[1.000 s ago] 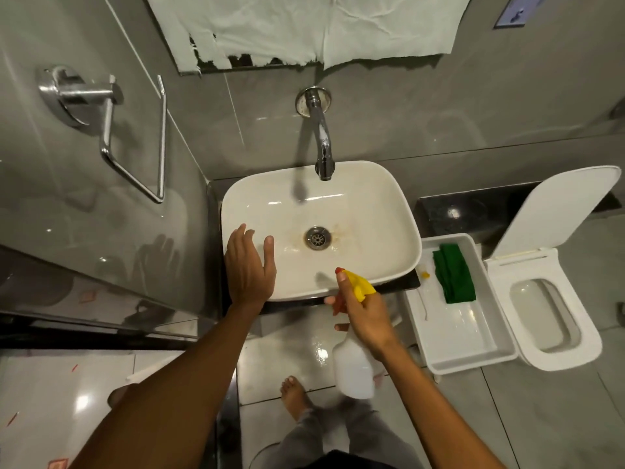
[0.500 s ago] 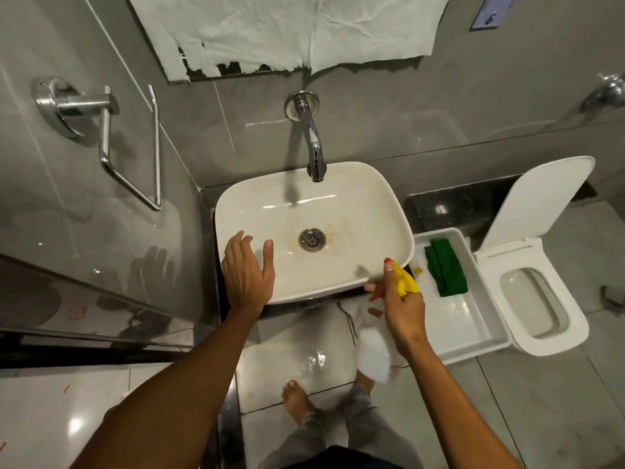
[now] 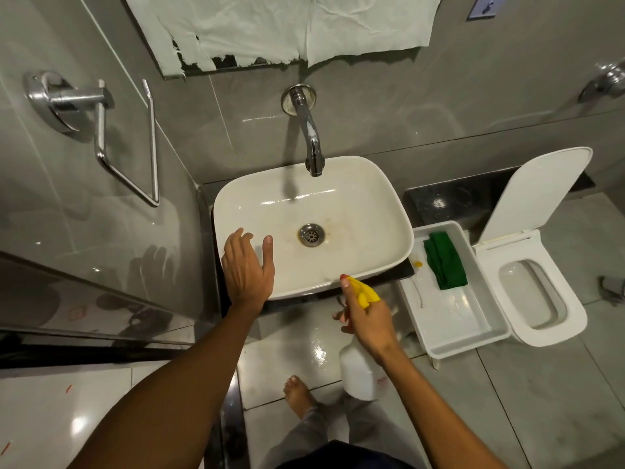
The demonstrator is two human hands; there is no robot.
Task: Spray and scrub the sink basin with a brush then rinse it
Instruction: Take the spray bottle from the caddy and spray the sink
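The right hand grips a spray bottle, its yellow nozzle at the sink front rim. The left hand lies spread and empty, apparently resting on the rim's near-left corner.

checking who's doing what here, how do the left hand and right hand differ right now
The left hand is empty, fingers spread, resting flat on the near-left rim of the white ceramic sink basin. The right hand is closed around the white spray bottle with a yellow nozzle, held just in front of the basin's near rim, nozzle toward the basin. Both are bare.
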